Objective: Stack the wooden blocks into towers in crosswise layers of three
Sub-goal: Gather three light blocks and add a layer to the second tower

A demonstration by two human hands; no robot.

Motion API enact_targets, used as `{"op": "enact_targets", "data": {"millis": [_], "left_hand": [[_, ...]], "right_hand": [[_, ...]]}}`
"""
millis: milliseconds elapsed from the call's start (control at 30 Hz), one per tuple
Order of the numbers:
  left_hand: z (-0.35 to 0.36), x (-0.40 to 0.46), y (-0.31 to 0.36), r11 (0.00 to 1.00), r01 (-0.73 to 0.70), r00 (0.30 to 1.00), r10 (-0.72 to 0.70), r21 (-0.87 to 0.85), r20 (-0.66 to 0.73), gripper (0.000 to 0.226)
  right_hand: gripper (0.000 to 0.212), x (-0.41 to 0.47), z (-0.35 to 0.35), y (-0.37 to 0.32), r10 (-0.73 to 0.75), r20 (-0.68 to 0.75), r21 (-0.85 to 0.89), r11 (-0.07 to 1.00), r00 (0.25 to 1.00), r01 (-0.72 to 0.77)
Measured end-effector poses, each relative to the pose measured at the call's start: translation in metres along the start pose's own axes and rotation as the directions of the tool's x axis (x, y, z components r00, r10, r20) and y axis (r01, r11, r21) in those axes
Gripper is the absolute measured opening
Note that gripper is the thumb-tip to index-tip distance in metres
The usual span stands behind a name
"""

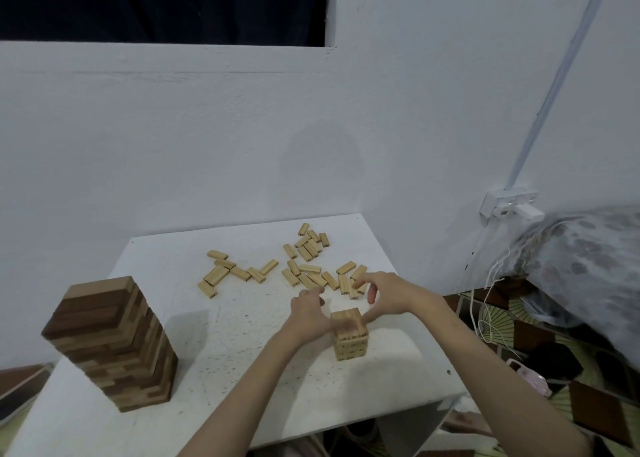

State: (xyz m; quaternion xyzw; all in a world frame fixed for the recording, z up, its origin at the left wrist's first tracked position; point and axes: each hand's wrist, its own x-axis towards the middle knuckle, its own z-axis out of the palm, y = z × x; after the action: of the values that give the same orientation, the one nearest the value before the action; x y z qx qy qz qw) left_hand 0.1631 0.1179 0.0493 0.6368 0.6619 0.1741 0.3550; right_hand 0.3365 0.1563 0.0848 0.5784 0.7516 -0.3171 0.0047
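While both arms are reaching in from the near edge of the white table (398,387), the head view is showing this:
Small tower: a short stack of pale wooden blocks (349,335) is standing near the table's right edge, towards the near side, its layers lying crosswise
Left hand (310,313): it is sitting against the small tower's left side at the top, fingers curled; whether they are gripping a block or only steadying the stack I cannot tell
Right hand (384,292): it is hovering just behind and above the small tower, fingers bent and narrowly parted, thumb pointing down; whether it is pinching anything I cannot tell
Loose blocks (308,266): pale pieces are lying scattered flat across the far half of the table, one cluster by the far edge, another just beyond the hands, a third further left
Tall tower (114,344): a high stack of light and dark brown blocks is standing at the table's near left corner, well apart from the hands
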Motion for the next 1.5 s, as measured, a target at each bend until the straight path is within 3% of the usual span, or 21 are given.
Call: {"op": "enact_targets", "data": {"millis": [67,100,167,233,300,367,467,833,1000,1067,1133,1200,1267,1300,1333,1400,1500], "left_hand": [[-0.008,0.0,0.006,0.93,0.151,0.986,-0.165,-0.334,-0.013,0.066],[-0.013,-0.002,0.009,0.824,0.246,0.966,-0.252,-0.51,0.059,0.058],[-0.018,-0.005,0.013,0.527,0.409,0.91,-0.291,-0.744,0.294,0.069],[-0.018,-0.007,0.013,0.348,0.498,0.866,-0.256,-0.794,0.431,0.084],[-0.017,-0.011,0.017,0.261,0.529,0.845,-0.243,-0.807,0.476,0.085],[-0.015,-0.016,0.022,0.223,0.545,0.834,-0.245,-0.808,0.495,0.084],[-0.014,-0.02,0.028,0.189,0.559,0.823,-0.247,-0.807,0.512,0.083],[-0.011,-0.033,0.045,0.204,0.565,0.82,-0.249,-0.8,0.516,0.08],[-0.012,-0.036,0.051,0.155,0.573,0.815,-0.208,-0.805,0.54,0.082],[-0.012,-0.033,0.046,0.158,0.571,0.818,-0.192,-0.806,0.542,0.083],[-0.011,-0.024,0.035,0.253,0.55,0.833,-0.228,-0.796,0.503,0.079],[-0.012,-0.014,0.022,0.538,0.444,0.895,-0.305,-0.717,0.326,0.065],[-0.015,-0.006,0.01,0.88,0.257,0.966,-0.237,-0.4,0.099,0.056],[-0.016,-0.003,0.005,0.971,0.144,0.989,-0.135,-0.19,0.058,0.06],[-0.016,-0.003,0.001,0.999,0.051,0.995,-0.051,-0.001,0.081,0.068],[-0.014,-0.003,-0.004,0.963,-0.05,0.987,0.007,0.263,0.161,0.089],[-0.003,-0.003,-0.006,0.91,-0.13,0.985,0.075,0.393,0.152,0.1]], "right_hand": [[0.055,-0.001,-0.006,-0.002,0.043,-0.073,0.116,0.993,0.996,-0.034],[0.051,-0.002,-0.006,-0.005,0.079,-0.096,0.201,0.978,0.992,-0.058],[0.055,-0.005,-0.004,-0.013,0.165,-0.067,0.381,0.916,0.984,-0.128],[0.073,-0.008,0.001,-0.019,0.235,0.037,0.514,0.829,0.971,-0.22],[0.086,-0.01,0.008,-0.022,0.263,0.144,0.615,0.732,0.954,-0.294],[0.09,-0.012,0.016,-0.025,0.262,0.208,0.687,0.647,0.943,-0.331],[0.092,-0.009,0.023,-0.026,0.257,0.255,0.707,0.608,0.932,-0.361],[0.087,-0.005,0.029,-0.031,0.199,0.317,0.657,0.659,0.927,-0.366],[0.089,-0.004,0.031,-0.03,0.183,0.318,0.674,0.647,0.93,-0.358],[0.09,-0.006,0.028,-0.029,0.19,0.305,0.662,0.662,0.933,-0.351],[0.091,-0.008,0.021,-0.026,0.232,0.253,0.58,0.741,0.939,-0.339],[0.079,-0.009,0.01,-0.023,0.262,0.132,0.407,0.865,0.956,-0.293],[0.054,-0.01,0.0,-0.02,0.197,-0.002,0.24,0.952,0.98,-0.191],[0.048,-0.008,-0.004,-0.016,0.139,-0.028,0.161,0.978,0.99,-0.133],[0.05,-0.008,-0.007,-0.012,0.085,-0.015,0.083,0.993,0.996,-0.084],[0.062,-0.008,-0.008,-0.01,0.018,0.055,-0.061,0.998,0.998,-0.015],[0.082,-0.003,0.005,-0.01,-0.006,0.083,-0.187,0.982,0.997,0.022]]}}
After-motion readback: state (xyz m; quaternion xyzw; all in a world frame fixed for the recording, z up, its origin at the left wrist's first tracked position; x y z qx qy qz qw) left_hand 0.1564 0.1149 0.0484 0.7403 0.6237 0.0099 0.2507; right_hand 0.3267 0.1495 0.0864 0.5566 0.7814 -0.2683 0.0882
